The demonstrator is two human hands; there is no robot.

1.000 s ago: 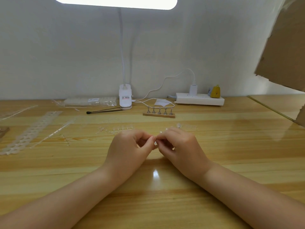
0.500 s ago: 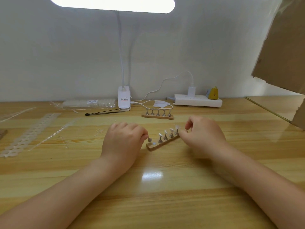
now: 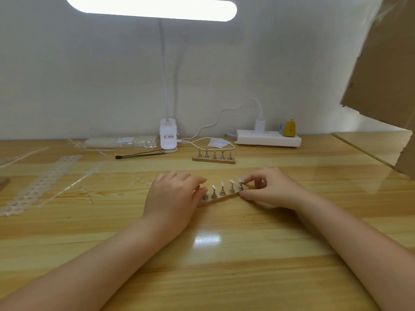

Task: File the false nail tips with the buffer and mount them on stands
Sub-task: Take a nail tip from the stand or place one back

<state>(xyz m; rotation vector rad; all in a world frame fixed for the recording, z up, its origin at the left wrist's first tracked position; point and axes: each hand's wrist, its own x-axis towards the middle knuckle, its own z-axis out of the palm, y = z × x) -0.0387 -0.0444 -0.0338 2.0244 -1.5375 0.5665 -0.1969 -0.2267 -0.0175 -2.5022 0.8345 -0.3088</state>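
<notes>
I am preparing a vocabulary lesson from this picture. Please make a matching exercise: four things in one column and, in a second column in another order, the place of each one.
Column 1
1. near stand base
2. far stand base
3. power strip
4. black stick

Column 2
A. by the wall, right of the lamp base
B. between the left hand and the right hand
C. lying left of the lamp base
D. beyond the hands, untouched, in front of the white cable

Pairs: 1-B, 2-D, 3-A, 4-C
</notes>
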